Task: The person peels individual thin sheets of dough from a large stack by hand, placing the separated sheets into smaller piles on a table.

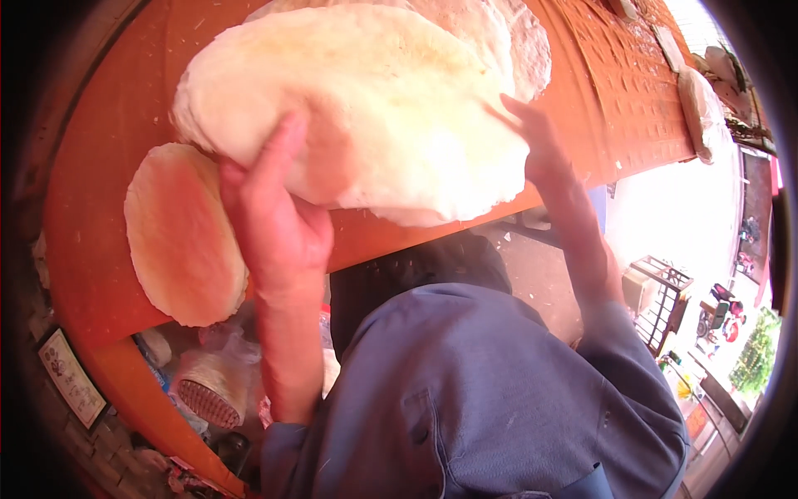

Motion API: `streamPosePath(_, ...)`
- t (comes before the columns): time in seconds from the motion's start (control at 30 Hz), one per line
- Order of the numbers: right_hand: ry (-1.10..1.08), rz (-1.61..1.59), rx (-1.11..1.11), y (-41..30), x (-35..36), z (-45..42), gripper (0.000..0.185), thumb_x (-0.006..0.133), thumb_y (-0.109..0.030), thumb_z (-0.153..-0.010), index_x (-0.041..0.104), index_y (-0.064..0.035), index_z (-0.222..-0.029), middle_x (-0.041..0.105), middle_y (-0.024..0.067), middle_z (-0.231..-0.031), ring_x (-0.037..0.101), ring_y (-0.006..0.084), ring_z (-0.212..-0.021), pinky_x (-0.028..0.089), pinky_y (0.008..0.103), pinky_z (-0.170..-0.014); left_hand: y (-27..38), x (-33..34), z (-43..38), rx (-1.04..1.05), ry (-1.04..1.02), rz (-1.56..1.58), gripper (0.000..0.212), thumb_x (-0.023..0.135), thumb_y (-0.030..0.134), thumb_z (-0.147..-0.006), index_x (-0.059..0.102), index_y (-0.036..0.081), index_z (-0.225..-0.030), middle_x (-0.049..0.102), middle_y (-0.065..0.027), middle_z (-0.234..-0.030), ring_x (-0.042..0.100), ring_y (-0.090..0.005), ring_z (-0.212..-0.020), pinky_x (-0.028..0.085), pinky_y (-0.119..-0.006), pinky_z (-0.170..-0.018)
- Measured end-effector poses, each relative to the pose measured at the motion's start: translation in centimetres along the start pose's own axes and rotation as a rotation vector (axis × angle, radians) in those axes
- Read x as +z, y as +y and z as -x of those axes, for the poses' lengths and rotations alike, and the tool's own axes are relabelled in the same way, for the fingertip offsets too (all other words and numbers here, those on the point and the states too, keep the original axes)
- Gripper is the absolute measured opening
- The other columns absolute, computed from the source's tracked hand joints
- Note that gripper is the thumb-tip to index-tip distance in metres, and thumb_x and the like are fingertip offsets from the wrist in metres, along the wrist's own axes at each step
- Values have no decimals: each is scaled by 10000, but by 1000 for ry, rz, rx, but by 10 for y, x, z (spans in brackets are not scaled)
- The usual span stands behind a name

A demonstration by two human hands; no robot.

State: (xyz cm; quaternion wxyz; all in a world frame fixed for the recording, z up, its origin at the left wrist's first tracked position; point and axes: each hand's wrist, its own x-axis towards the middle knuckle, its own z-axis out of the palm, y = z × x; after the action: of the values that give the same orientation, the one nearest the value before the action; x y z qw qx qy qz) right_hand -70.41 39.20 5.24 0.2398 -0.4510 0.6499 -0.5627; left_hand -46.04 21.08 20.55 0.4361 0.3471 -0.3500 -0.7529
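Note:
A large, pale, flat oval piece with ragged edges (pixel 374 81), which looks like fibre wadding or dough, lies over an orange-covered table. My left hand (pixel 274 199) grips its near left edge, thumb on top and fingers underneath. At its right edge is my right hand (pixel 530 137), thumb and fingers at the rim; whether it grips cannot be told. Beneath and behind lie more such pieces (pixel 530 53). A smaller oval piece (pixel 184 237) rests at the table's near left edge, beside my left hand.
The orange tabletop (pixel 100 249) runs to the upper right, where a white plastic-wrapped bundle (pixel 704 115) lies at its edge. Below the table at left are a woven basket (pixel 215 387) and plastic bags. A framed sheet with writing (pixel 73 377) stands at far left. A metal-framed rack (pixel 661 299) stands at right.

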Motion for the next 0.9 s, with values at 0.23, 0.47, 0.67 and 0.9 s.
streamPosePath(0.23,-90,-20,-410,-123,-35,-167,397,623,-94,-840,513,42,-1197,597,140,-1166,614,204,-1008,514,299,-808,105,-29,-113,0,-246,-96,227,633,32,-833,615,-54,-1043,660,-123,-1023,655,-226,-927,557,-327,-812)
streamPosePath(0.47,-137,-557,208,-88,14,-213,167,651,-124,-825,677,26,-896,673,132,-876,664,225,-781,540,325,-695,48,-83,-94,6,49,-89,406,609,69,-870,510,6,-1258,581,-113,-1233,581,-241,-1099,516,-353,-879)
streamPosePath(0.67,-86,-148,568,18,79,-182,228,711,-175,-750,642,40,-773,599,70,-699,593,151,-616,486,280,-507,-67,-177,-103,-272,235,-223,373,633,13,-845,522,33,-1200,584,-99,-1166,594,-231,-1036,553,-365,-790)
streamPosePath(0.9,-158,56,522,-12,68,-181,296,697,-236,-762,640,18,-903,644,58,-765,621,129,-665,458,274,-517,-61,-160,-89,-88,334,-654,234,683,77,-815,585,-30,-998,622,-62,-910,584,-148,-778,489,-283,-679)
